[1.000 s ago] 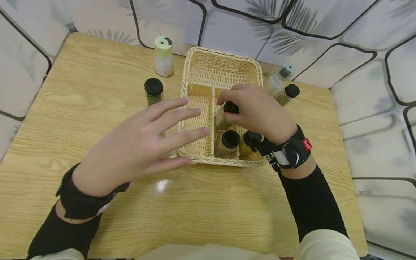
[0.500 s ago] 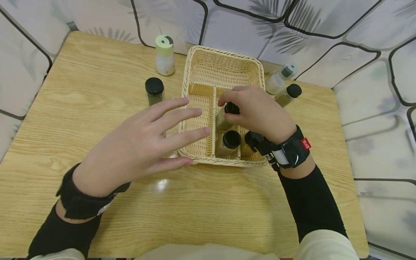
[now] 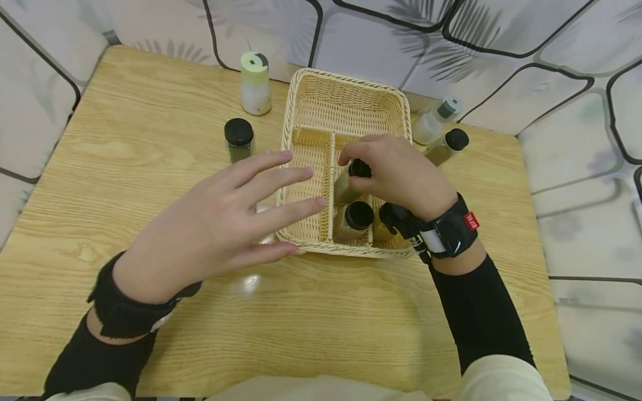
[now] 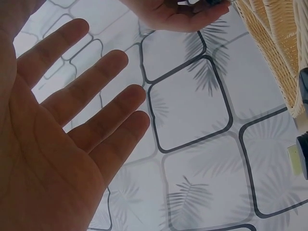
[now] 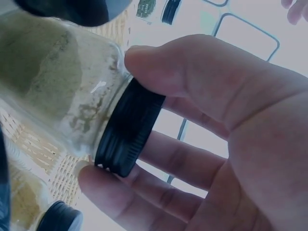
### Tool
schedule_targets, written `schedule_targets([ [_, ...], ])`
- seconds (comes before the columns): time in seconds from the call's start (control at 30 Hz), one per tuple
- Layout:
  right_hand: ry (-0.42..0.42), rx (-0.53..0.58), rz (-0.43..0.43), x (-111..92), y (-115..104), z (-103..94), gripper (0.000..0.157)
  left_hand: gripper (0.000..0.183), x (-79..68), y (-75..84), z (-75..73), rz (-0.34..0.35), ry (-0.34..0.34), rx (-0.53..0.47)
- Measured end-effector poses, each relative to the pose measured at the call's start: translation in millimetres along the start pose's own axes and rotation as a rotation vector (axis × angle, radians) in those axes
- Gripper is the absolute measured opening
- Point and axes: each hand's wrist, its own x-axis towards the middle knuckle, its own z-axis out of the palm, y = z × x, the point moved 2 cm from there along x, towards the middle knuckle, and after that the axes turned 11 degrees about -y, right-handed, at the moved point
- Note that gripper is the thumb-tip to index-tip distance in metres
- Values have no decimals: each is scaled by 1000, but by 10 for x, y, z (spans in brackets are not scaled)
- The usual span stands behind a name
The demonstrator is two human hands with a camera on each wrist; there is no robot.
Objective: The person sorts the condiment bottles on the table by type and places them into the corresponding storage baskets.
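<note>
My right hand pinches the black lid of a glass spice jar between thumb and fingers. In the right wrist view, pale greenish-brown powder fills part of this jar. It stands in a middle compartment of the wicker basket. Just in front of it is another black-lidded jar. A third jar, with yellowish contents, is partly hidden by the right wrist's camera. My left hand holds nothing, its fingers spread with the tips over the basket's left side.
Left of the basket stand a black-lidded jar with dark green contents and a shaker with a light green cap. At its right are a grey-green-capped bottle and a black-lidded jar. A patterned wall borders the wooden table.
</note>
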Motion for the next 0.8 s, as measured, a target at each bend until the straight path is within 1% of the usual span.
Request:
schedule_targets([
  [0.23,-11,-1,2,11,6,10,20,54,-5,1,-4,-13,-4,-3],
  [0.43,-11,-8,6,16,1,12,20,53,0,3,-12,6,6,-15],
  [0.63,-23,-15,13,18,7,23,20,55,-2,-5,-13,-6,-13,-4],
  [0.8,-33,-17,13,20,7,24,20,55,-6,-6,-11,-8,-10,-5],
])
